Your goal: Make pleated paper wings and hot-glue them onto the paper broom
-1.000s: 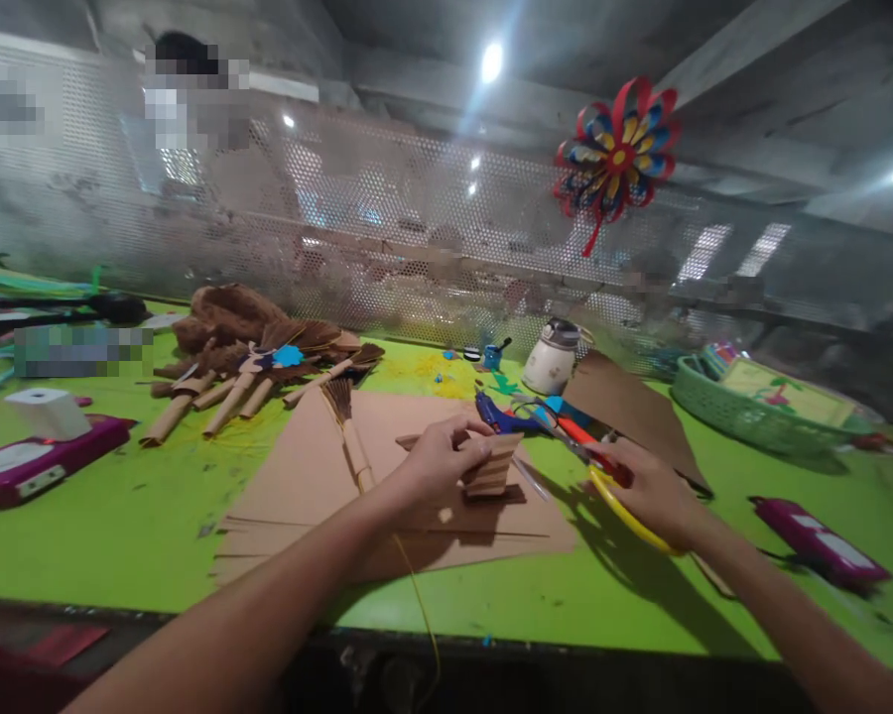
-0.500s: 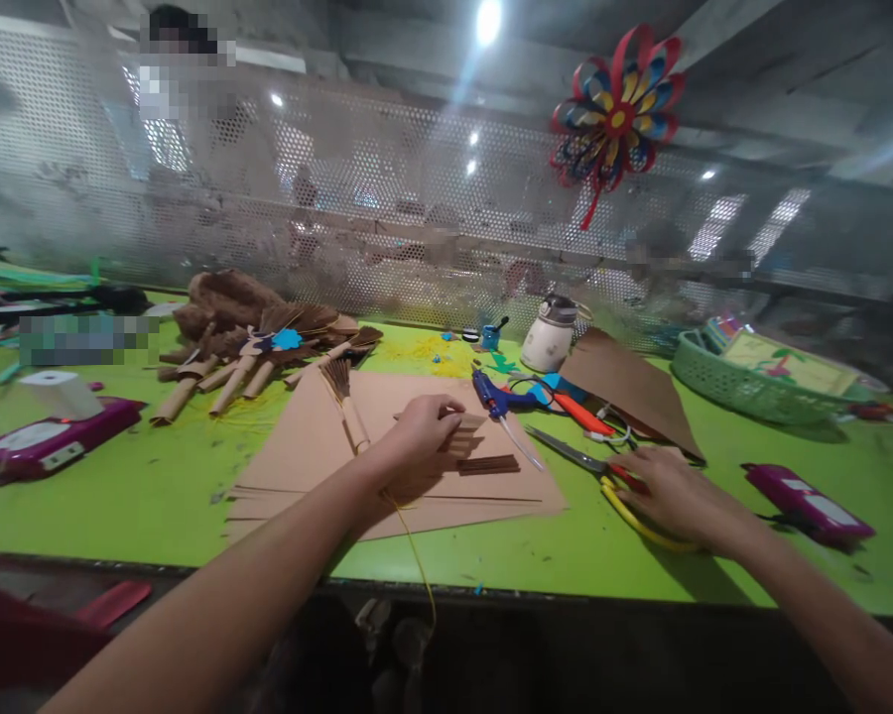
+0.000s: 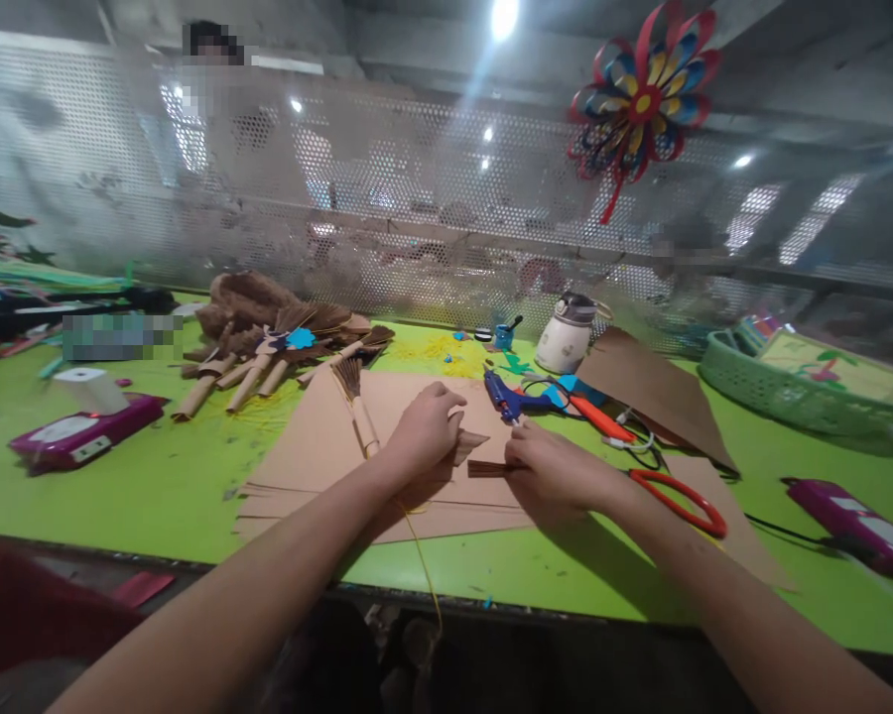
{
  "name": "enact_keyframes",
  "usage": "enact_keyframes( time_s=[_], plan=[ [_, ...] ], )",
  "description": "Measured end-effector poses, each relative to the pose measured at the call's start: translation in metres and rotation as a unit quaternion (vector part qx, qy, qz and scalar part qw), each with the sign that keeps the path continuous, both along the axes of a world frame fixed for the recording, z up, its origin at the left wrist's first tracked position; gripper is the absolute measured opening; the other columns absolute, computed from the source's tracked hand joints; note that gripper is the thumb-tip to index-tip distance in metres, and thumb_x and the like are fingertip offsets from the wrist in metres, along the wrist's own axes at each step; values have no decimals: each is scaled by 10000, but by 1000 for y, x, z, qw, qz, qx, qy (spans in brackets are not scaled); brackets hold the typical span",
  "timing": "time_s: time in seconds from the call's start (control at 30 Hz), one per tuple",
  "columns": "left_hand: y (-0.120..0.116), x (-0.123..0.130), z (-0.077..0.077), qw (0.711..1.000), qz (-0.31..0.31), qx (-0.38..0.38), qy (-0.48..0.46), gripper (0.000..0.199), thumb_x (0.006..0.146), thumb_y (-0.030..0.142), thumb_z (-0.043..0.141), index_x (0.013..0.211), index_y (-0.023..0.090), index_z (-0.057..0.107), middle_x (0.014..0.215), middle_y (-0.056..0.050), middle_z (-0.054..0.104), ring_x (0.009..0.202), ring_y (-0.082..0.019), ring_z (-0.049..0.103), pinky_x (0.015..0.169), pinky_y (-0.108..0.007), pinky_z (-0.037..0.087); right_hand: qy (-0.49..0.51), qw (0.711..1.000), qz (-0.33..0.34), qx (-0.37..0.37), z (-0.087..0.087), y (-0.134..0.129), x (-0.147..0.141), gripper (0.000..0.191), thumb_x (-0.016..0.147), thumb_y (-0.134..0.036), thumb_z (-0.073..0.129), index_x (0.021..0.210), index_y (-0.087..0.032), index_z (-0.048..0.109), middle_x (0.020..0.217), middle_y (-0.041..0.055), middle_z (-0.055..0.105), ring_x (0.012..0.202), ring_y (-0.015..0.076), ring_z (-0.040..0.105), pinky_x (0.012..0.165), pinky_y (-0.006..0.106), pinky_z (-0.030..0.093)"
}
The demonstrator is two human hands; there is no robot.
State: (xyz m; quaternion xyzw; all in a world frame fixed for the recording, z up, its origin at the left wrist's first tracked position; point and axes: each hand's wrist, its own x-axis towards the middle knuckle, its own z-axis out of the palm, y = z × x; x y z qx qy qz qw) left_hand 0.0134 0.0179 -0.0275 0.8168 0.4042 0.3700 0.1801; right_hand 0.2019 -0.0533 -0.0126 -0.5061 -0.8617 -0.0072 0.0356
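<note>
My left hand (image 3: 426, 431) rests over the stacked brown paper sheets (image 3: 305, 426), its fingers closed on a pleated paper piece (image 3: 470, 446). My right hand (image 3: 555, 461) is closed at the end of a dark folded paper strip (image 3: 486, 468) lying on the sheets. Left of my left hand lies a paper roll with a fringed top (image 3: 361, 416), and a yellow string (image 3: 421, 555) hangs over the table edge. A blue glue gun (image 3: 502, 395) sits just beyond my right hand. Red-handled scissors (image 3: 681, 501) lie partly hidden by my right forearm.
Several fringed paper rolls (image 3: 249, 382) are piled at the back left. Purple power strips (image 3: 89, 434) lie at both sides. A white bottle (image 3: 566, 337), brown paper (image 3: 647, 387) and a green basket (image 3: 796, 392) stand toward the back right. A paper flower hangs above.
My right hand has left the scissors and moved left to the dark folded strip. The scissors now lie on the table. My left hand stays over the sheets, and the view has shifted slightly.
</note>
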Motion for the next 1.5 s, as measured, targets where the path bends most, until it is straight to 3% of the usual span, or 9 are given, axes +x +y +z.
enact_keyframes(
  time_s=[0.13,0.23,0.37,0.5,0.83,1.13,1.3,1.4,1.5],
  plan=[
    [-10,6,8,1000,-21,-8,-19,252,839,296,451,824,161,663,855,-79,610,827,-198,556,768,-313,426,68,997,-45,-8,-3,-1,8,110,788,-171,494,728,-180,586,770,44,597,705,158,514,582,252,330],
    [-21,11,15,980,-64,-153,-108,311,811,427,507,919,161,628,844,-58,623,711,-165,571,623,-276,450,197,976,-83,-25,-3,1,10,98,797,-199,492,738,-189,570,697,13,599,626,139,508,546,242,329],
    [-28,16,18,916,-105,-319,-220,334,708,382,643,931,139,588,718,-11,595,539,-100,507,484,-217,394,359,930,-76,-21,-3,2,2,105,779,-242,543,693,-180,538,661,-2,580,628,135,510,577,248,373],
    [-29,19,14,903,-131,-313,-264,214,664,310,688,703,120,596,611,6,566,563,-93,493,536,-212,386,458,882,-91,-61,-3,-5,-9,114,771,-275,573,722,-173,555,662,-13,561,626,131,503,554,240,381],
    [-36,15,21,902,-102,-344,-240,200,653,313,691,722,132,639,607,3,585,530,-88,458,519,-214,342,585,791,-100,-148,2,-8,-2,221,766,-355,604,691,-151,644,660,16,629,620,134,546,597,261,429],
    [-27,15,8,883,-80,-382,-262,253,614,314,707,731,131,578,627,-19,606,491,-79,456,468,-198,311,682,711,-170,-27,0,0,11,284,748,-414,632,659,-147,598,608,-2,571,547,108,508,555,247,429],
    [-24,17,5,885,-84,-377,-260,288,599,323,718,729,140,539,642,-15,608,524,-90,496,490,-198,339,663,730,-129,-105,0,-3,5,303,756,-443,614,820,-147,627,705,21,619,626,139,563,602,273,462],
    [-25,17,7,887,-92,-372,-258,286,595,317,725,723,142,539,657,-17,617,557,-99,518,509,-202,361,633,753,-135,-118,0,-6,-3,278,730,-418,641,748,-140,644,677,8,619,614,135,546,591,267,445],
    [-26,17,10,884,-104,-386,-242,266,607,305,725,719,143,547,638,-18,625,546,-101,527,503,-207,367,645,741,-159,-97,-1,-5,-4,272,725,-412,645,695,-141,640,655,-9,604,602,118,511,569,241,407]
  ],
)
